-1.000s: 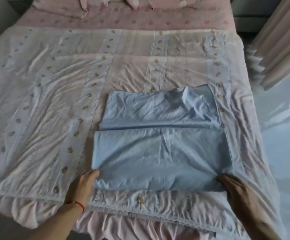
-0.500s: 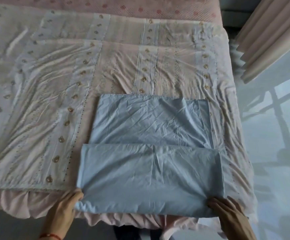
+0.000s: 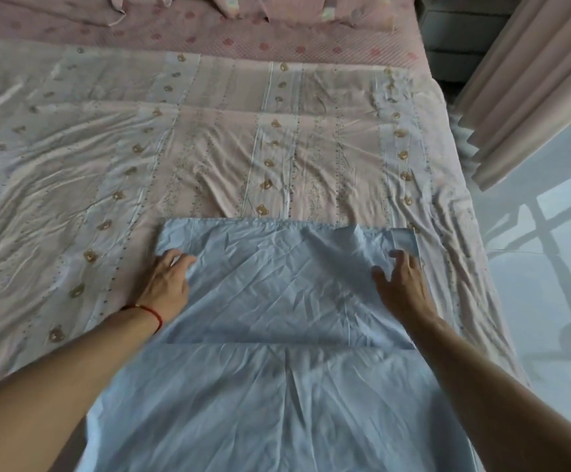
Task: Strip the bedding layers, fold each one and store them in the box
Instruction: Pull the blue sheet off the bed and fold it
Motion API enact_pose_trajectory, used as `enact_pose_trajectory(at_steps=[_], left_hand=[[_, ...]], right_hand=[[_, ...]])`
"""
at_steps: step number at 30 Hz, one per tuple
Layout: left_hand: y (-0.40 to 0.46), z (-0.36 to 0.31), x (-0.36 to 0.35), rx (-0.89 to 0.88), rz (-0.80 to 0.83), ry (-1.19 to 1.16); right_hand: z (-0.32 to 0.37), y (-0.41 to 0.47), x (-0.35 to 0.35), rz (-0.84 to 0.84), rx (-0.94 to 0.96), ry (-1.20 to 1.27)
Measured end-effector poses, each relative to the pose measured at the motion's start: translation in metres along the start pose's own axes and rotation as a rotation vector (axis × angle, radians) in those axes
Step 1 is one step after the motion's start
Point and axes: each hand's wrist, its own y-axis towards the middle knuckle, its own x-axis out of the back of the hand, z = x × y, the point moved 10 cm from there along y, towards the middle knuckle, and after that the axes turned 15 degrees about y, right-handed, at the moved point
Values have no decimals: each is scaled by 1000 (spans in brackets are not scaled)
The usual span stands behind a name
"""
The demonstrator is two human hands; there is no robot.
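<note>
Item: pale blue cotton sheet (image 3: 277,294), part-folded, lower centre of frame, on the bed. Our left hand (image 3: 166,281) and right hand (image 3: 405,284) lie spread flat on it. We advise squaring edges before creasing.

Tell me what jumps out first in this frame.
A pale blue sheet, partly folded, fills the near centre of the bed. The left hand and the right hand lie on its upper layer, one near each side. Under it a pink bear-print cover spreads across the bed, with a pink curtain at the right.
</note>
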Motion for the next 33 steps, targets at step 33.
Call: enact_pose_trajectory(at_steps=[33], left_hand=[[116,39,63,190,-83,194]], right_hand=[[2,136,40,128,112,-136]])
